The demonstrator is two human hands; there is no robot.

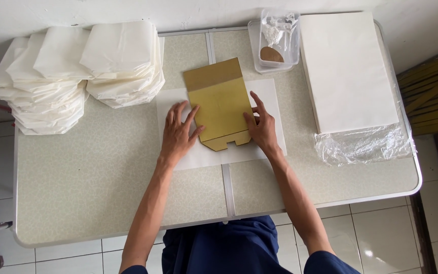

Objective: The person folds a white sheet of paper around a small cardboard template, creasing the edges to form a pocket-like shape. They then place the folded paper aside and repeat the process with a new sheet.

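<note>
While both flat hands, left hand (178, 133) and right hand (262, 127), press its sides, the cardboard template (221, 104) lies lengthwise near-to-far, notched end nearest, on white paper (269, 96).

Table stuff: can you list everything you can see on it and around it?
Cardboard template: one, brownish-yellow, middle of the table, lying on the paper sheet.
Paper sheet: one, white, flat under the template.
Folded paper bags: three leaning stacks, white, far left corner.
Stack of flat paper: one, white, far right, on clear plastic wrap.
Plastic container: one, clear, far edge, holding crumpled plastic and something brown.
Table: one, pale speckled top with metal rim.
Floor tiles: white, below the table.
Left hand: flat on the template's left edge.
Right hand: flat on the template's right edge.
</note>
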